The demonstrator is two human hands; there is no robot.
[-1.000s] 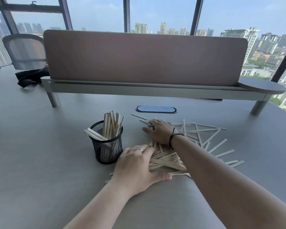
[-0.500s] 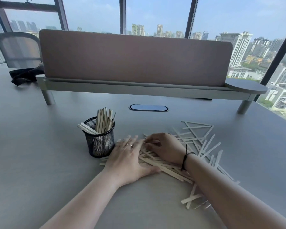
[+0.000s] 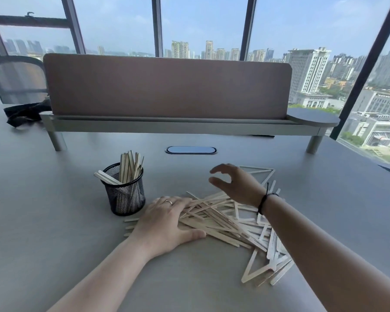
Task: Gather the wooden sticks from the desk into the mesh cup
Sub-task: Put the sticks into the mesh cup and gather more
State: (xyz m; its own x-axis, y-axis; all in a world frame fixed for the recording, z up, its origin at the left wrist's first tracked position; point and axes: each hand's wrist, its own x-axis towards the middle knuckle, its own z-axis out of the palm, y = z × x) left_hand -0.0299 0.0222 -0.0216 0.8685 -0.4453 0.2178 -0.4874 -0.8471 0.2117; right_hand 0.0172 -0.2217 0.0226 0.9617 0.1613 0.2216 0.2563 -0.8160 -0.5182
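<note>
A black mesh cup (image 3: 125, 197) stands on the grey desk, left of centre, with several wooden sticks upright in it. A loose pile of wooden sticks (image 3: 230, 224) lies to its right, spreading toward the near right. My left hand (image 3: 167, 221) lies flat on the pile's left end, fingers straight, a ring on one finger. My right hand (image 3: 236, 185) hovers above the pile's far side, fingers loosely curved with thumb and fingers apart, holding nothing. A black cord circles that wrist.
A long desk divider on a raised shelf (image 3: 167, 129) crosses the back. An oval cable port (image 3: 190, 150) sits in the desk behind the cup. A mesh chair (image 3: 16, 79) and a black cloth (image 3: 23, 112) are at the far left.
My right hand swept the scattered sticks in toward the pile, then lifted off it. My left hand stayed pressed on the pile's left end. The pile is tighter.
</note>
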